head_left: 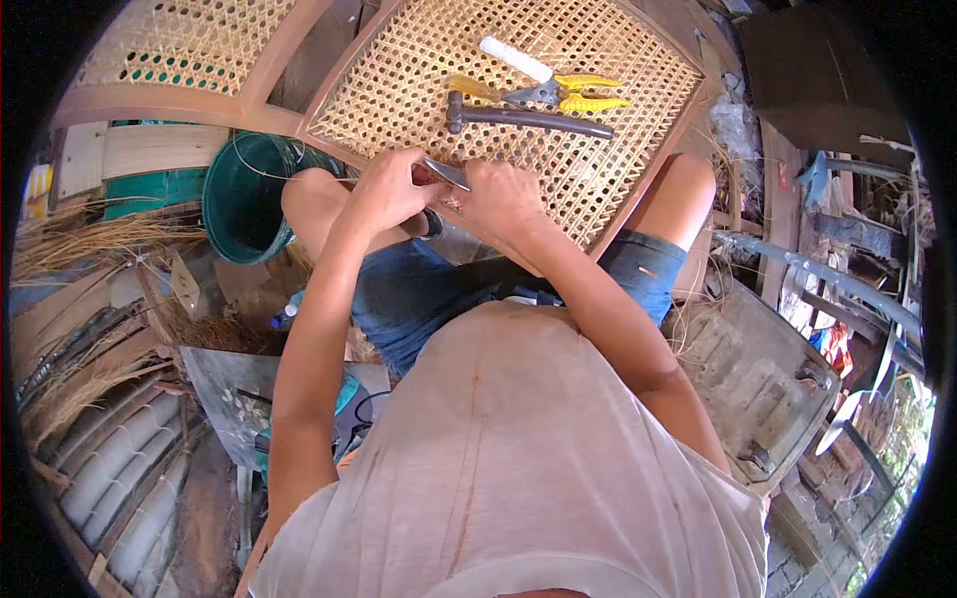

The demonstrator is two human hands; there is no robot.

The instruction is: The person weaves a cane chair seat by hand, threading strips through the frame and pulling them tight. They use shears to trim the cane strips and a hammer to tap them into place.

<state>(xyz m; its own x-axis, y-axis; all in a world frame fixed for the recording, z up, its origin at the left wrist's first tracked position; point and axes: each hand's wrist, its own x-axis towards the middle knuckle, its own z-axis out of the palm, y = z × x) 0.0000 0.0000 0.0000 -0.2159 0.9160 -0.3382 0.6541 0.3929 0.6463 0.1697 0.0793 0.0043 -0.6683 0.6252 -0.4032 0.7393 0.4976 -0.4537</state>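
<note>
A wooden frame (337,92) with woven cane webbing (583,171) lies across my lap. At its near edge, my right hand (501,197) is closed around a knife (448,174), whose blade points left toward my other hand. My left hand (384,187) is closed at the same edge, fingers bent beside the blade tip; what it pinches is hidden. Beyond my hands, a hammer (538,122) with a dark handle rests on the webbing. Next to it lie yellow-handled pruning shears (543,95) and a white stick-like piece (514,59).
A green bucket (213,204) stands left of my knee. Another caned panel section (184,40) extends at the upper left. Loose cane strands (100,239) lie at the left. A grey board (753,369) is at my right, with metal bars (827,274) and scrap beyond.
</note>
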